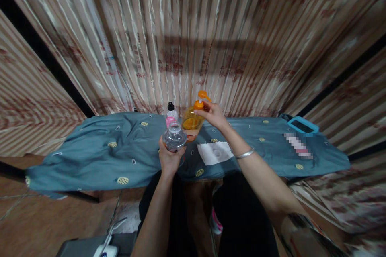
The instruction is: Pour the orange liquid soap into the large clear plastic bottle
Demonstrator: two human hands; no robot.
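The left hand (169,160) reaches straight forward, fingers wrapped around a clear bottle (174,137) held upright above the near edge of the cloth-covered worktop (90,156). The right hand (214,115) stretches further, closed around the neck of an orange pump bottle (193,120) standing mid-worktop. Its fingers hide the neck, and the clear bottle's base is hidden in the left palm.

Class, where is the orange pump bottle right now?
In the head view, the orange pump bottle stands mid-table on the blue cloth, right hand at its pump, beside the small pink bottle.
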